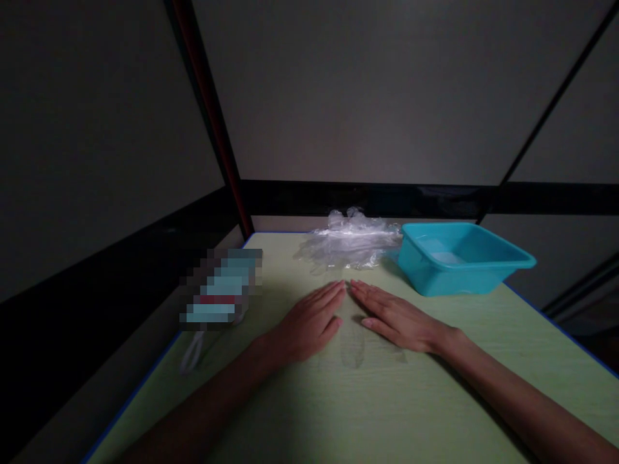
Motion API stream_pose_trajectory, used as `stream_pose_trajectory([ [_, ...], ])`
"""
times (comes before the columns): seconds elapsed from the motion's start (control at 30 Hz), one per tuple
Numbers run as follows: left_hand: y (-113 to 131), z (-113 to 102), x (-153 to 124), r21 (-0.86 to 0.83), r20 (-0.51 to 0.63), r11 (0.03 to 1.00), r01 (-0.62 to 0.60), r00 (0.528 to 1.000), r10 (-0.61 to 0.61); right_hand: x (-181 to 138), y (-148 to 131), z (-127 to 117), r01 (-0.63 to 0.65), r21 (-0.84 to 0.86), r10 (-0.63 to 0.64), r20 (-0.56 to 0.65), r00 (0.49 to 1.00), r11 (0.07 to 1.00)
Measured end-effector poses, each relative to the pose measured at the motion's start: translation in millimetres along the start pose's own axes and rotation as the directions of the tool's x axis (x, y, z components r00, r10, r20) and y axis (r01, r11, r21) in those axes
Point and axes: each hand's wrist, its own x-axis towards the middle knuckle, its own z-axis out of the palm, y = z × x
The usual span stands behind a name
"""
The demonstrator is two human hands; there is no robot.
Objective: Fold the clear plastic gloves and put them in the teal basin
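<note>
My left hand [309, 321] lies flat on the pale green table [483, 361], fingers stretched out and pointing forward-right. My right hand [394, 316] lies flat beside it, fingers stretched toward the left, fingertips almost meeting those of the left. Both palms press on a thin clear plastic piece [353, 345], shaped like a disposable glove, spread on the table between and under them. A crumpled heap of clear plastic [351, 241] sits just beyond the fingertips.
A teal plastic basin [459, 258] stands at the back right of the table. A blurred-out box [220, 290] rests at the left edge, with a white loop [192, 353] hanging near it. Dark walls and a black rail surround the table.
</note>
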Motion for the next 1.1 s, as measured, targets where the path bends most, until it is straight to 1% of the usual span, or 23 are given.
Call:
stream_pose_trajectory([
  [0.13,2.3,4.0,1.1,0.023,0.126,1.0,-0.008,0.992,0.005,0.0,1.8,8.4,-0.002,-0.048,0.005,0.062,0.998,0.999],
  [0.2,1.4,4.4,0.8,0.032,0.157,0.999,-0.008,0.988,0.003,-0.9,3.0,10.4,-0.009,-0.062,0.013,0.073,0.997,0.998],
  [0.47,-1.1,7.1,-0.9,0.065,0.164,0.997,-0.04,0.986,0.029,-1.6,2.5,13.4,-0.017,-0.098,0.025,0.076,0.997,0.995],
  [0.63,-0.7,7.2,-3.6,0.045,0.141,0.997,-0.061,0.989,0.054,-3.8,-0.9,14.6,-0.018,-0.09,0.023,0.059,0.998,0.996],
  [0.93,6.9,2.0,-11.7,0.013,0.167,0.998,-0.059,0.984,0.056,-11.6,-10.7,19.6,-0.02,-0.088,0.021,0.009,1.0,0.996],
  [1.1,7.7,1.2,-11.8,-0.001,0.191,0.999,-0.043,0.981,0.042,-11.8,-12.2,17.4,-0.032,-0.094,0.037,0.05,0.998,0.995],
])
